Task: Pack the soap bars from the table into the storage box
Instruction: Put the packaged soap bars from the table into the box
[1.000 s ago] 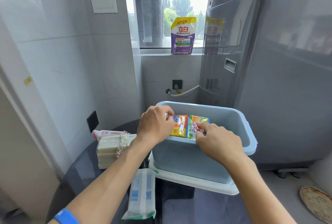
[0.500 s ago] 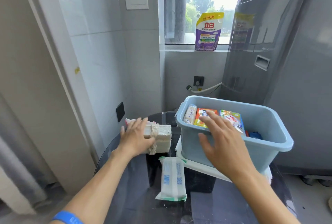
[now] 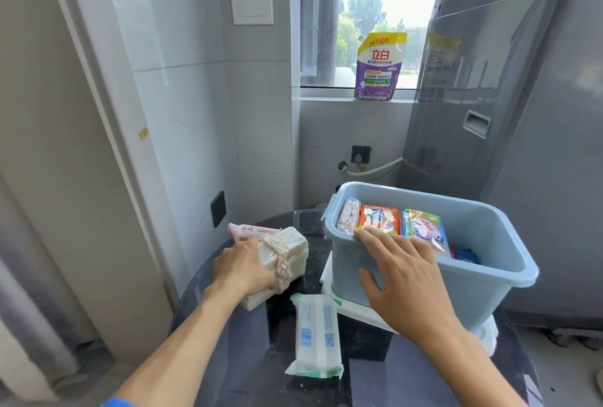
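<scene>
A light blue storage box (image 3: 489, 279) stands on a white lid on the dark round table. Three wrapped soap bars stand in its left end: a pale one (image 3: 348, 214), an orange one (image 3: 378, 219) and a green-blue one (image 3: 422, 228). My right hand (image 3: 403, 279) rests with straight fingers on the box's near rim and wall. My left hand (image 3: 243, 268) grips a tied bundle of cream soap bars (image 3: 287, 253) on the table, left of the box. A white wrapped soap bar (image 3: 316, 334) lies on the table in front. A pink-printed packet (image 3: 249, 231) lies behind the bundle.
The white lid (image 3: 355, 308) under the box sticks out at the front. A grey washing machine (image 3: 522, 112) stands close behind and right of the box. A purple detergent pouch (image 3: 378, 67) sits on the window sill. The tiled wall is close on the left.
Both hands have left the bars inside the box. My left hand moved left to the tied bundle and closed around it. My right hand settled on the box's near rim. The camera turned left.
</scene>
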The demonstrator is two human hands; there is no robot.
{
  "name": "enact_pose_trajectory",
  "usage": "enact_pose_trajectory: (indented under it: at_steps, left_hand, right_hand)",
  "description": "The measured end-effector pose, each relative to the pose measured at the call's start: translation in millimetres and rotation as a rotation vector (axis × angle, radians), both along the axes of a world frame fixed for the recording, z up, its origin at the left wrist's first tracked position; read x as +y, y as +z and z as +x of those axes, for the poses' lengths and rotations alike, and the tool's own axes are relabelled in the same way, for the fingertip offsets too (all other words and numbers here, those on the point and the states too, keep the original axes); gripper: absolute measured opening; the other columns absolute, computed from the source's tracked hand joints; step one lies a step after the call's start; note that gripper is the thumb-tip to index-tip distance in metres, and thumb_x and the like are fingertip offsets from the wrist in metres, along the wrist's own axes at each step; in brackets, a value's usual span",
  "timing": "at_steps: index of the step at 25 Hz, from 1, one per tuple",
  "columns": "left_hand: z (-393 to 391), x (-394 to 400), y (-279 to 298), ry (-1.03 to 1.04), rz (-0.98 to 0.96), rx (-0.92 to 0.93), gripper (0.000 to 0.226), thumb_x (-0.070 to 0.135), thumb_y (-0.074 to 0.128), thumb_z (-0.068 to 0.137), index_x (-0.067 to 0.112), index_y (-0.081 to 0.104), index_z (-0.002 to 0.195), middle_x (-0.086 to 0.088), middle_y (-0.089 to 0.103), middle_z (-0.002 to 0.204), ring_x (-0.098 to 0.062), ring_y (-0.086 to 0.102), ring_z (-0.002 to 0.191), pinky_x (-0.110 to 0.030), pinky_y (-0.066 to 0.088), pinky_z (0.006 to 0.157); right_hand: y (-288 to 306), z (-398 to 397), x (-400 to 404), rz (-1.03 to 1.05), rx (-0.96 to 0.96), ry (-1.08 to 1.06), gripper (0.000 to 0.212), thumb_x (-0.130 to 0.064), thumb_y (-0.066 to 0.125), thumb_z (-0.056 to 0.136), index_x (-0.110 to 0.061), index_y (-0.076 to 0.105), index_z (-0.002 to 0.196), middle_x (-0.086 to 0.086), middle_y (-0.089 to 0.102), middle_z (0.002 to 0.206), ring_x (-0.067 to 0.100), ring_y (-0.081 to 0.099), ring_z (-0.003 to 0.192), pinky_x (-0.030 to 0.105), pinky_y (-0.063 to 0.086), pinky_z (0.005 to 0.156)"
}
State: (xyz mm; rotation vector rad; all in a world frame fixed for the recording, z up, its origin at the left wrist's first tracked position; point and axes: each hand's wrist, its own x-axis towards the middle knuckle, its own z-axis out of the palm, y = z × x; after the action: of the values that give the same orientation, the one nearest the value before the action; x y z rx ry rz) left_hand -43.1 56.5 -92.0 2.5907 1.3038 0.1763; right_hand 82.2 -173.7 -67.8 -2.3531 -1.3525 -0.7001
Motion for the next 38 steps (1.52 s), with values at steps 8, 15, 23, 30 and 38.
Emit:
enact_pose_trajectory:
  at_steps: [8, 15, 23, 30, 38]
  left_hand:
    - [-13.6, -12.2, 71.5, 0.012, -0.68, -0.959, 0.055, 0.035, 0.093, 0.052, 0.014, 0.072, 0.099, -0.003, 0.077, 0.096, -0.023, 0.073, 0.09, -0.028, 0.054, 0.066]
    - [24.6, -111.1, 106.0, -0.474, -1.146, -0.926, 0.047, 0.044, 0.069, 0.085, 0.013, 0.071, 0.12, -0.01, 0.074, 0.115, -0.026, 0.071, 0.107, -0.041, 0.056, 0.09]
    - [48.0, -130.8, 96.3, -0.477, -1.091, -0.758, 0.036, 0.028, 0.078, 0.082, 0.011, 0.075, 0.113, -0.008, 0.076, 0.112, -0.024, 0.07, 0.11, -0.047, 0.045, 0.108]
    - [57.1, -134.9, 97.3, -0.616, -1.092, -0.881, 0.037, 0.026, 0.08, 0.078, 0.019, 0.075, 0.114, -0.013, 0.071, 0.121, -0.031, 0.064, 0.119, -0.052, 0.041, 0.111]
    - [135.8, -151.3, 104.3, -0.94, -0.511, -0.429, 0.045, 0.056, 0.05, 0.088, 0.03, 0.067, 0.121, 0.01, 0.071, 0.115, -0.01, 0.063, 0.111, -0.034, 0.047, 0.1]
  right_hand:
    - [16.9, -6.6, -8.8, 0.222, 0.341, 0.13, 0.042, -0.034, 0.064, 0.088, -0.03, 0.058, 0.13, -0.014, 0.064, 0.125, 0.01, 0.056, 0.117, 0.022, 0.035, 0.099]
    - [66.9, -8.0, -8.0, 0.744, 1.375, 0.444, 0.048, -0.046, 0.07, 0.082, -0.02, 0.064, 0.122, 0.003, 0.074, 0.112, 0.02, 0.07, 0.105, 0.043, 0.054, 0.091]
    - [55.8, 24.3, -43.0, 0.807, 1.524, 0.391, 0.048, -0.035, 0.075, 0.08, -0.01, 0.067, 0.12, 0.013, 0.073, 0.115, 0.032, 0.068, 0.108, 0.056, 0.05, 0.098]
    - [81.8, 31.1, -56.9, 0.798, 1.364, 0.408, 0.052, -0.031, 0.082, 0.073, -0.021, 0.062, 0.119, 0.009, 0.075, 0.107, 0.029, 0.072, 0.099, 0.044, 0.06, 0.076]
    - [95.5, 102.5, -91.8, 1.122, 1.143, -0.072, 0.043, -0.036, 0.077, 0.08, -0.018, 0.064, 0.116, 0.005, 0.072, 0.107, 0.026, 0.07, 0.099, 0.046, 0.059, 0.082]
